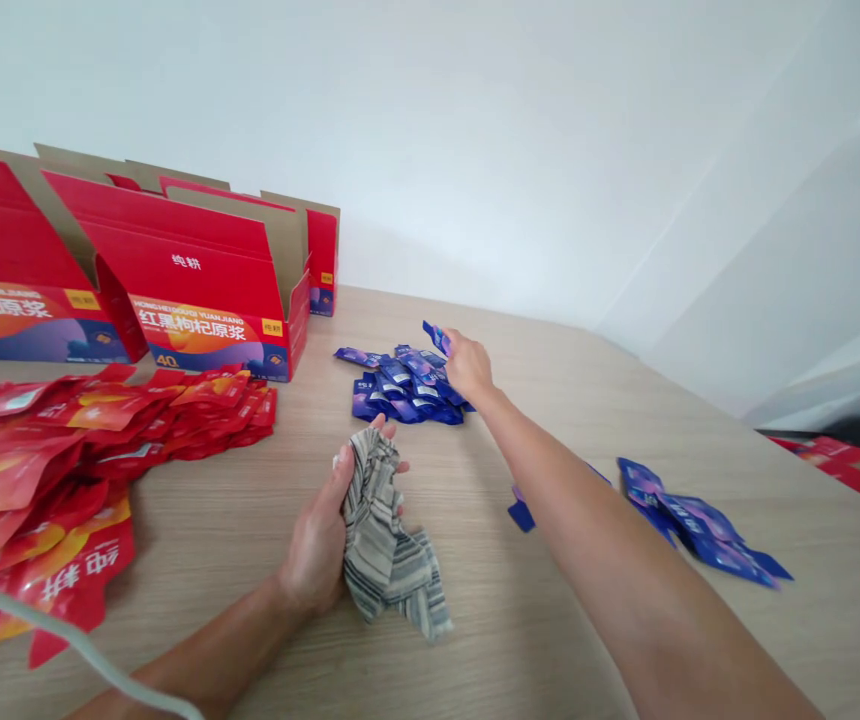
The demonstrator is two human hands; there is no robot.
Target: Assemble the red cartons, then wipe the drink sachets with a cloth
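Note:
A crumpled grey striped cloth (383, 535) lies in my left hand (317, 555), its loose end hanging over the tabletop. The thumb and fingers curl round the cloth. Farther out, my right hand (470, 366) pinches a blue-purple sachet (435, 337) at the right edge of a small pile of similar sachets (409, 390). More blue sachets (707, 525) lie to the right of my right forearm, and another blue sachet (521, 514) is partly hidden under that arm.
Red printed cartons (205, 270) with raised flaps stand at the back left. Many red sachets (62, 470) are heaped in front of them. A pale cable (77, 640) crosses the lower left corner. A white wall (475, 150) rises behind the wooden table (265, 530).

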